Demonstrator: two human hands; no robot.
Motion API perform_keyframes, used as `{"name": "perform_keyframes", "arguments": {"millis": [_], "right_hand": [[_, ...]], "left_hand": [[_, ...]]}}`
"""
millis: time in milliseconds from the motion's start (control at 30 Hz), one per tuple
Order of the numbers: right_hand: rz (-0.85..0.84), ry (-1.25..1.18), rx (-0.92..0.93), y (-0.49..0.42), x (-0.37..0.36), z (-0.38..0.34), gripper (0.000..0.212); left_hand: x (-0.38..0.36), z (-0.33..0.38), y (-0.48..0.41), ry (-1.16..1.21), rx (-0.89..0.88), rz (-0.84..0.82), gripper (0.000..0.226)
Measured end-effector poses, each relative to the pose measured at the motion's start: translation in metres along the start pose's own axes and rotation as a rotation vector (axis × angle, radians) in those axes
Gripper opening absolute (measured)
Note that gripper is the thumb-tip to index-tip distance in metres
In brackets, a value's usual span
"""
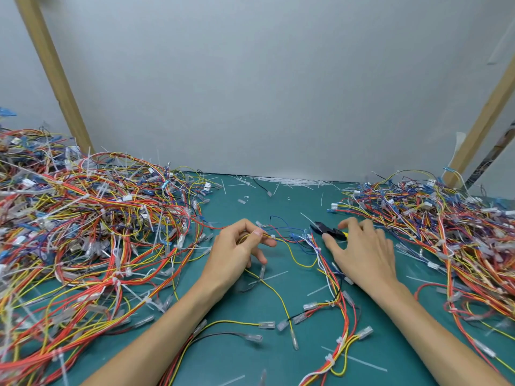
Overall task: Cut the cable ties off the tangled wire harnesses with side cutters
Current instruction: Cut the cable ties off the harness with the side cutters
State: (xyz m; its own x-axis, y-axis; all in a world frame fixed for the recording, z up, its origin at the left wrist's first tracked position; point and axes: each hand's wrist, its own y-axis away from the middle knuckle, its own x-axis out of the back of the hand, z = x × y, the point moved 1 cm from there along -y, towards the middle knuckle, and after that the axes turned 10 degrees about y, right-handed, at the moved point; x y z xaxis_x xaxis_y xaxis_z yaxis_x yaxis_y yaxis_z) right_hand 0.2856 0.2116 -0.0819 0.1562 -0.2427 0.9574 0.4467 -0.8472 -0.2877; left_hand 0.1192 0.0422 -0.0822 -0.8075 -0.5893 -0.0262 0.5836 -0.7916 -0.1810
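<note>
The left hand (237, 246) pinches a wire harness (284, 240) beside its cable tie (272, 236). The right hand (362, 246), fingers spread (not curled), rests over the side cutters (327, 232) on the surface (250, 358).

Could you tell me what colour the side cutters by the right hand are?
The side cutters are black, with yellow on the handle, in the head view.

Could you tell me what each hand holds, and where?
Left hand pinches wires beside a cable tie; right hand covers the cutters' handles, grip unclear.
</note>
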Motion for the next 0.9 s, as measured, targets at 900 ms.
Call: {"name": "perform_keyframes", "arguments": {"millis": [900], "right_hand": [[-0.492,-1.239,0.145,0.001,0.050,-0.021,0.021]], "left_hand": [[0.004,0.005,-0.002,0.224,0.013,0.042,0.020]]}}
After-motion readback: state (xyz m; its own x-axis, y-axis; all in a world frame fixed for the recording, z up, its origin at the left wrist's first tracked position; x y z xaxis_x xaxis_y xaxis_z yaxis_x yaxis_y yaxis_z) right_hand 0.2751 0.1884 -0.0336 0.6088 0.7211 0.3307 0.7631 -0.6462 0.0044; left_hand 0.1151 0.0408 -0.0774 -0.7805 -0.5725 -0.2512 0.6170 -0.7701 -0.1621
